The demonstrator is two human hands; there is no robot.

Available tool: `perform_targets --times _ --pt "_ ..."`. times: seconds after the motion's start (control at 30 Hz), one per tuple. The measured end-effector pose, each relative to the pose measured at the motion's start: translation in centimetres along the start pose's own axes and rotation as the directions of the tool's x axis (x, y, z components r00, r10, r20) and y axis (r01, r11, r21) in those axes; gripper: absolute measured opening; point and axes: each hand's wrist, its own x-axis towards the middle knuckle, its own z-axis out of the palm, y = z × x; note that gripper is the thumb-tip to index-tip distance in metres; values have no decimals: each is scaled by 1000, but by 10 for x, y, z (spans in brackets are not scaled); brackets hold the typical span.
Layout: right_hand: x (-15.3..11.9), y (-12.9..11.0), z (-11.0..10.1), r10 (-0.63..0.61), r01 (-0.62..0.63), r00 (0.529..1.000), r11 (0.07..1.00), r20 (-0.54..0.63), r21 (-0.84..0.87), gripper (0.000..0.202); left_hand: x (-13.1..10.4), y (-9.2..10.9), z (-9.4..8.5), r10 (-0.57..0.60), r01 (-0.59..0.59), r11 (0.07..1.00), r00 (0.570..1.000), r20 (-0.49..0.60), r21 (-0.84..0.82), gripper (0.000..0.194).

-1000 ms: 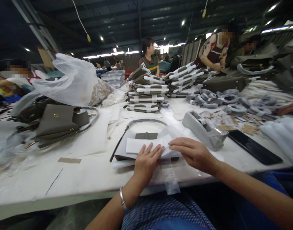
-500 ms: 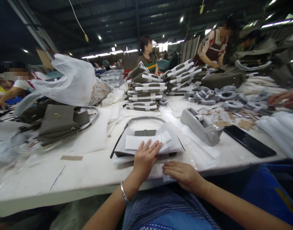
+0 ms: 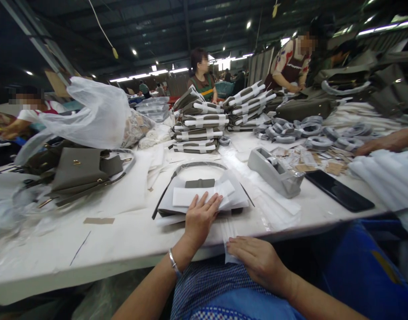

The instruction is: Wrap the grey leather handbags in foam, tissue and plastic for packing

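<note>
A dark olive handbag (image 3: 200,183) lies flat in front of me, its strap arched away from me. Translucent packing sheets partly cover it, and a folded white foam strip (image 3: 182,197) rests on top. My left hand (image 3: 200,220) presses down on the foam with its fingers stretched out flat. Just over the table's front edge, my right hand (image 3: 257,258) is closed on the end of a thin white packing sheet (image 3: 230,230). That sheet runs from the table down into my fingers; my right thumb is hidden.
A grey tape dispenser (image 3: 274,173) and a black phone (image 3: 339,190) are to the right. Wrapped handbags (image 3: 200,133) are stacked behind. At left are an unwrapped handbag (image 3: 80,171) and a plastic bag (image 3: 97,115). A co-worker's hand (image 3: 387,141) reaches in at right.
My right hand has moved down and towards me, drawing the thin white sheet over the table edge. My left hand stays on the foam. The co-worker's hand at right has shifted.
</note>
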Motion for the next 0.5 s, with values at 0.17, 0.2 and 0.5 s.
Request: perform_targets --times 0.17,0.2,0.5 --pt "29 -8 -15 -6 5 999 999 -48 -37 39 -2 4 1 7 -7 1000 1000 -14 2 49" --pt "36 -8 -20 -5 2 999 999 -53 -54 38 -3 4 2 9 -9 1000 1000 -17 3 48" --pt "100 50 -34 227 -219 974 956 22 -198 28 -10 6 8 15 -15 1000 999 -50 -8 34"
